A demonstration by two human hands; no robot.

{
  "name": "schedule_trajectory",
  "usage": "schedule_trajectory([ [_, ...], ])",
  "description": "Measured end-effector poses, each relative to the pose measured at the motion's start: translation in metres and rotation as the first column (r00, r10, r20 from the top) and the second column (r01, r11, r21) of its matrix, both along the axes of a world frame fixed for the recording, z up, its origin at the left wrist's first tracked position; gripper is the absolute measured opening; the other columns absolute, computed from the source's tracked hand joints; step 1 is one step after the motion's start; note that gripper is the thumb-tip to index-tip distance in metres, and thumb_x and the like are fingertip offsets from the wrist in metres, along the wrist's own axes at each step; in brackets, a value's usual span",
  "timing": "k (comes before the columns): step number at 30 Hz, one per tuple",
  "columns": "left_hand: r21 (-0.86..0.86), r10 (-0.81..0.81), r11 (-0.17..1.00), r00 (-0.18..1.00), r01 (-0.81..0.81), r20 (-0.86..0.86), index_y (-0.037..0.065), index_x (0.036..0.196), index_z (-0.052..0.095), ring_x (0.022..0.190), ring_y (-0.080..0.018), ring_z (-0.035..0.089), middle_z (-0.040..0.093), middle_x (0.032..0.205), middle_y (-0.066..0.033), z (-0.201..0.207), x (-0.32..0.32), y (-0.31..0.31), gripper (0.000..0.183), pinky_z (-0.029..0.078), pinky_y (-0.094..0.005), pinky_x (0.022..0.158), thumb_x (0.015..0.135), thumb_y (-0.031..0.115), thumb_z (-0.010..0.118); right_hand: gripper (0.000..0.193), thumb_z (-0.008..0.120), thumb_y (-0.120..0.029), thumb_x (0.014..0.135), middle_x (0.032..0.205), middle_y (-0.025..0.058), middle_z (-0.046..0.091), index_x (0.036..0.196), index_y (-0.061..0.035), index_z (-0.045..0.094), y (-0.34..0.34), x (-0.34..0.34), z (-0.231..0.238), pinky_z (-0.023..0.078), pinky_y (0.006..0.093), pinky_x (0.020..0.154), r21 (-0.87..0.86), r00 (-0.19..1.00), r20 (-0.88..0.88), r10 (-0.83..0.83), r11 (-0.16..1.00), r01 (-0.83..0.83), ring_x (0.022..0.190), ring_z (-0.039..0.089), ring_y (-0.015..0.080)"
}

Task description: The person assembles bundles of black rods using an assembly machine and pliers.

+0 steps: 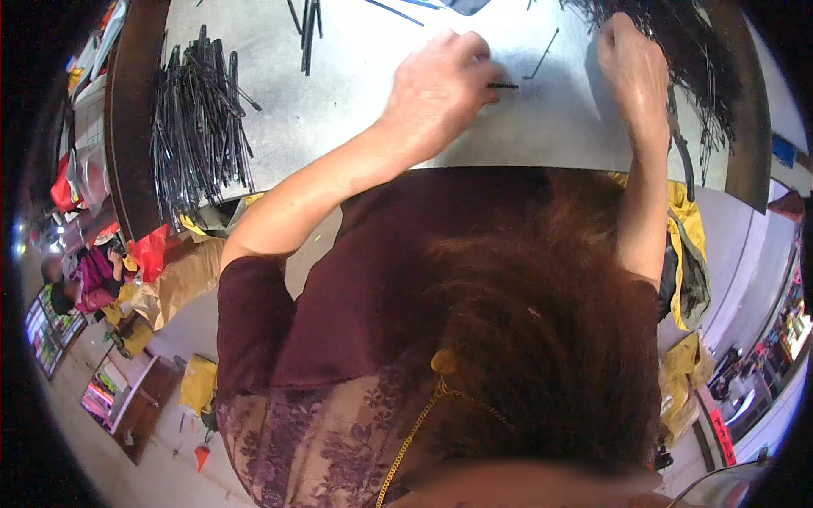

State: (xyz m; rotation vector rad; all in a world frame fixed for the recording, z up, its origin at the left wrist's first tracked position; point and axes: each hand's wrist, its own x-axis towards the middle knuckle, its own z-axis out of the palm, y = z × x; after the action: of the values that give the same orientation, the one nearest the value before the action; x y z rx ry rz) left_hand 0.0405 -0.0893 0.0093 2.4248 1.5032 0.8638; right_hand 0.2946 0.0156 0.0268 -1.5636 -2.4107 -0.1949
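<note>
My left hand (440, 83) is over the metal worktop (313, 135), its fingers curled and blurred. A short dark rod-like piece (505, 85) pokes out from between its fingertips; the rest of it is hidden. To the right of it, a thin bent black piece (542, 55) lies alone on the worktop. My right hand (633, 63) is closed at the near left side of a tangled heap of thin black strips (699, 51). What its fingers hold, if anything, cannot be made out.
A thick bundle of black strips (199, 127) lies at the left of the worktop, and a few more (311, 34) sit at the back. Dark raised edges (131, 118) border the worktop. Yellow bags (688, 254) hang below its right side. Another person (93, 275) is far off at left.
</note>
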Motion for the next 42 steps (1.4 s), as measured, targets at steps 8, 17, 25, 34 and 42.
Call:
schedule_trajectory([
  [8, -0.094, 0.152, 0.987, 0.957, -0.132, 0.249, 0.006, 0.097, 0.059, 0.079, -0.0422, 0.061, 0.063, 0.085, -0.0172, -0.010, -0.005, 0.014, 0.009, 0.050, -0.0490, 0.068, 0.092, 0.012, 0.057, 0.024, 0.060, -0.020, 0.094, 0.071, 0.0037, 0.063, 0.111, -0.0061, 0.069, -0.034, -0.037, 0.024, 0.051, 0.0255, 0.052, -0.466, 0.559, -0.754, -0.345, 0.880, -0.086, 0.057, 0.064, 0.0115],
  [17, -0.236, 0.253, 0.898, 0.004, 0.371, 0.968, 0.007, 0.088, 0.063, 0.057, -0.0074, 0.051, 0.061, 0.073, 0.0002, -0.005, -0.027, 0.081, 0.004, 0.039, -0.0199, 0.050, 0.089, 0.011, 0.064, 0.026, 0.064, -0.011, 0.089, 0.069, 0.0031, 0.064, 0.115, -0.0109, 0.070, -0.021, -0.105, -0.015, 0.050, 0.0250, 0.053, 0.023, 0.666, -0.727, 0.168, 0.975, -0.221, 0.057, 0.063, 0.0115],
  [25, -0.418, 0.475, 0.795, -0.022, 0.439, 0.880, 0.007, 0.086, 0.065, 0.056, -0.0034, 0.049, 0.061, 0.072, 0.0014, -0.002, -0.023, 0.082, 0.004, 0.037, -0.0157, 0.049, 0.088, 0.005, 0.062, 0.023, 0.068, -0.017, 0.086, 0.077, 0.0084, 0.071, 0.109, -0.0155, 0.069, -0.026, -0.120, -0.012, 0.054, 0.0363, 0.059, 0.154, 0.909, -0.408, 0.090, 0.988, -0.028, 0.066, 0.069, 0.0257],
  [34, -0.536, 0.611, 0.735, -0.064, 0.416, 0.789, 0.005, 0.083, 0.064, 0.056, -0.0069, 0.053, 0.062, 0.071, -0.0012, -0.012, -0.030, 0.091, 0.006, 0.041, -0.0175, 0.049, 0.087, 0.001, 0.061, 0.022, 0.068, -0.019, 0.087, 0.076, 0.0086, 0.071, 0.109, -0.0143, 0.070, -0.021, -0.120, -0.012, 0.054, 0.0351, 0.057, 0.275, 0.909, -0.384, 0.165, 0.960, -0.058, 0.063, 0.069, 0.0252],
  [42, -0.394, 0.470, 0.790, -0.051, 0.469, 0.881, 0.003, 0.082, 0.065, 0.055, -0.0058, 0.052, 0.062, 0.070, -0.0009, -0.015, -0.032, 0.088, 0.005, 0.038, -0.0173, 0.047, 0.086, 0.000, 0.062, 0.020, 0.068, -0.016, 0.087, 0.079, 0.0094, 0.072, 0.106, -0.0132, 0.071, -0.023, -0.124, -0.019, 0.054, 0.0341, 0.058, 0.231, 0.920, -0.375, 0.118, 0.972, -0.030, 0.065, 0.070, 0.0246],
])
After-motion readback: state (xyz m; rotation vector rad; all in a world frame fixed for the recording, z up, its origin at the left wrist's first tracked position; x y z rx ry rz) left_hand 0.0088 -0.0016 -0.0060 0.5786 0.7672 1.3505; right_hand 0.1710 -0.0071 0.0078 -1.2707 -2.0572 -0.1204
